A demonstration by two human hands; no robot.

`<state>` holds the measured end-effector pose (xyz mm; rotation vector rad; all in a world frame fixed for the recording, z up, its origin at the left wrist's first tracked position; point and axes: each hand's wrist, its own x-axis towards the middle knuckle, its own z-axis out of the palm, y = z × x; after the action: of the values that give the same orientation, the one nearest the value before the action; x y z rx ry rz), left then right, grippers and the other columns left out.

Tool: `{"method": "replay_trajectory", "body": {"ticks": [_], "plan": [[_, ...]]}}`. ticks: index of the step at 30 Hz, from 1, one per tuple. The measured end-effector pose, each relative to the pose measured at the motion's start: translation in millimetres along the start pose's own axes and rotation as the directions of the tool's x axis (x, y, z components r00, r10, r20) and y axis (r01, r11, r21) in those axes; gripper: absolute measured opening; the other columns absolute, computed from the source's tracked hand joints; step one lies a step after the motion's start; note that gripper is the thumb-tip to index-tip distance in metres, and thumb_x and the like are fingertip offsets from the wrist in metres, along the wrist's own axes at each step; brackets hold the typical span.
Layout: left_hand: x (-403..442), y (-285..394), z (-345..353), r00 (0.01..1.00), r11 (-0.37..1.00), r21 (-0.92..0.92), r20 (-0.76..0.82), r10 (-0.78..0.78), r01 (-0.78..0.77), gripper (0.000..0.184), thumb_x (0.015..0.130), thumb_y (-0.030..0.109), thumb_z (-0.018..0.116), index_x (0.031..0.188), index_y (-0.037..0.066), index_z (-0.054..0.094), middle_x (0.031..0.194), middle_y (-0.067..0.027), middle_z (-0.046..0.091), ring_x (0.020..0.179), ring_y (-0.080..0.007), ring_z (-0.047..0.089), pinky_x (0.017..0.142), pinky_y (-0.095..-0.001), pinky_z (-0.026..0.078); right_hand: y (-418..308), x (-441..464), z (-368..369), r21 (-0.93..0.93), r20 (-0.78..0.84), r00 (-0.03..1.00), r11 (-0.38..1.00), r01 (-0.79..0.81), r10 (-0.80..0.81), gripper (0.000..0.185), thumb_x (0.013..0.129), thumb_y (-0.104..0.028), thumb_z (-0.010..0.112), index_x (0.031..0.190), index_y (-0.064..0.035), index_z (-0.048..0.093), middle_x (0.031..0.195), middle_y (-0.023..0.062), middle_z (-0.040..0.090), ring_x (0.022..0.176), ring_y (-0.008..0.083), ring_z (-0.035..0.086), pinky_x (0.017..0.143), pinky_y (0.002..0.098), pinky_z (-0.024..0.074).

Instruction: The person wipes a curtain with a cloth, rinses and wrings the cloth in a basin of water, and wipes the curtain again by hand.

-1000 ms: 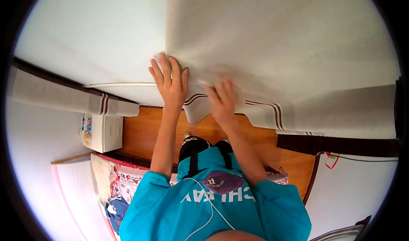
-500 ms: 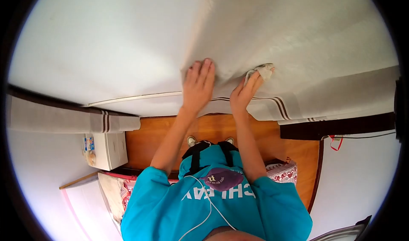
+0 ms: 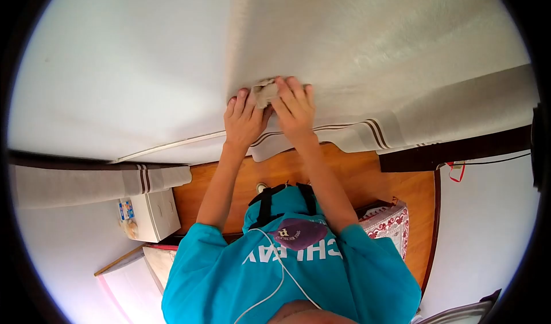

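Note:
A pale grey curtain [image 3: 367,43] hangs in front of me, with dark brown stripes along its lower hem. My left hand [image 3: 245,120] lies on the curtain near its left edge, fingers apart and the thumb turned inward. Close beside it, my right hand [image 3: 297,109] presses a crumpled beige cloth [image 3: 264,92] against the curtain. The cloth sits between the two hands, with the right fingertips over its right side. The right thumb is mostly hidden.
A white drawer cabinet [image 3: 158,215] stands at left beside the wall. Wooden floor [image 3: 361,178] shows below the curtain. A patterned red-and-white cover [image 3: 390,226] lies at right behind me. Dark trim [image 3: 453,147] runs along the right. A white earphone cord [image 3: 281,272] hangs over my teal shirt.
My right hand has moved left with the cloth, up to my left hand. The left hand and the curtain's left edge have shifted slightly left.

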<state>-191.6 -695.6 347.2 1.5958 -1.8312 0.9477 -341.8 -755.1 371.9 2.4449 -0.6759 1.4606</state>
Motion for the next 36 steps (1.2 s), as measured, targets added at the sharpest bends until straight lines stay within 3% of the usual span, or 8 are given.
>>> {"method": "replay_trajectory", "body": {"ticks": [2, 6, 10, 13, 22, 31, 33, 36], "plan": [[6.4, -4.1, 4.9, 0.991, 0.999, 0.026, -0.121, 0.048, -0.046, 0.050, 0.085, 0.039, 0.072, 0.116, 0.002, 0.062, 0.135, -0.0147, 0.052, 0.122, -0.0374, 0.046, 0.089, -0.0477, 0.040, 44.2, -42.8, 25.0, -0.128, -0.099, 0.958, 0.951, -0.280, 0.269, 0.016, 0.088, -0.003, 0.056, 0.102, 0.0035, 0.061, 0.138, 0.0229, 0.052, 0.128, 0.0422, 0.048, 0.104, 0.0583, 0.0345], [6.7, 2.5, 9.6, 0.983, 0.999, 0.045, -0.184, 0.002, 0.006, 0.042, 0.089, 0.041, 0.067, 0.116, 0.009, 0.066, 0.148, -0.0047, 0.045, 0.143, -0.0262, 0.031, 0.100, -0.0380, 0.035, 95.1, -27.2, -30.3, -0.071, -0.425, 0.795, 0.859, -0.506, 0.433, 0.056, 0.093, -0.002, 0.040, 0.149, -0.0005, 0.035, 0.156, 0.0237, 0.028, 0.147, 0.0426, 0.018, 0.118, 0.0565, 0.0119], [3.1, 4.3, 10.2, 0.987, 0.996, 0.081, -0.161, -0.021, 0.035, 0.042, 0.091, 0.042, 0.064, 0.117, 0.010, 0.066, 0.149, -0.0052, 0.045, 0.142, -0.0289, 0.031, 0.105, -0.0399, 0.032, 48.0, -34.2, -6.0, -0.022, -0.438, 0.821, 0.909, -0.417, 0.366, 0.052, 0.092, 0.002, 0.043, 0.144, -0.0004, 0.043, 0.151, 0.0262, 0.036, 0.144, 0.0436, 0.027, 0.116, 0.0568, 0.0161], [-1.2, 2.6, 10.4, 0.991, 0.996, 0.080, -0.133, -0.030, 0.041, 0.042, 0.091, 0.043, 0.064, 0.116, 0.009, 0.066, 0.147, -0.0057, 0.045, 0.142, -0.0305, 0.030, 0.105, -0.0407, 0.031, 10.6, -10.4, 5.3, 0.131, -0.006, 0.999, 0.990, 0.048, -0.047, 0.045, 0.094, -0.012, 0.053, 0.138, -0.0046, 0.051, 0.144, 0.0219, 0.045, 0.133, 0.0445, 0.040, 0.115, 0.0543, 0.0247], [-0.9, -0.2, 10.1, 0.996, 0.987, 0.154, -0.077, 0.049, -0.036, 0.058, 0.092, 0.046, 0.059, 0.125, -0.002, 0.056, 0.155, -0.0184, 0.030, 0.144, -0.0418, 0.020, 0.109, -0.0546, 0.024, 115.2, -72.8, -40.5, -0.095, -0.336, 0.754, 0.776, -0.623, 0.565, 0.036, 0.089, 0.005, 0.045, 0.125, 0.0097, 0.050, 0.130, 0.0294, 0.048, 0.120, 0.0417, 0.048, 0.109, 0.0550, 0.0313], [15.4, 3.0, -11.1, 0.963, 0.987, 0.074, 0.220, -0.158, 0.145, 0.037, 0.086, 0.037, 0.065, 0.106, 0.006, 0.064, 0.126, -0.0070, 0.055, 0.113, -0.0317, 0.048, 0.083, -0.0403, 0.039, 12.0, -31.2, 20.4, 0.134, -0.003, 1.000, 0.991, 0.031, -0.031, 0.039, 0.079, -0.019, 0.071, 0.117, -0.0117, 0.068, 0.124, 0.0078, 0.063, 0.121, 0.0269, 0.056, 0.102, 0.0453, 0.0413], [7.9, -4.8, 0.8, 0.992, 0.990, 0.140, -0.127, 0.017, 0.001, 0.038, 0.086, 0.039, 0.066, 0.105, 0.006, 0.064, 0.120, -0.0071, 0.055, 0.106, -0.0313, 0.049, 0.077, -0.0401, 0.039, 41.5, -48.4, 19.0, -0.031, -0.085, 0.996, 0.999, 0.035, -0.038, 0.028, 0.081, -0.018, 0.069, 0.108, -0.0136, 0.069, 0.119, 0.0044, 0.065, 0.118, 0.0229, 0.057, 0.095, 0.0454, 0.0440], [9.8, 0.7, 2.5, 0.994, 0.990, 0.134, -0.105, -0.023, 0.037, 0.043, 0.086, 0.043, 0.066, 0.108, 0.006, 0.065, 0.134, -0.0082, 0.052, 0.123, -0.0331, 0.043, 0.082, -0.0411, 0.039, 117.4, -100.7, 2.1, -0.175, -0.288, 0.929, 0.941, -0.290, 0.233, 0.038, 0.091, 0.002, 0.049, 0.129, 0.0067, 0.049, 0.140, 0.0320, 0.044, 0.136, 0.0476, 0.037, 0.115, 0.0575, 0.0229]]}}
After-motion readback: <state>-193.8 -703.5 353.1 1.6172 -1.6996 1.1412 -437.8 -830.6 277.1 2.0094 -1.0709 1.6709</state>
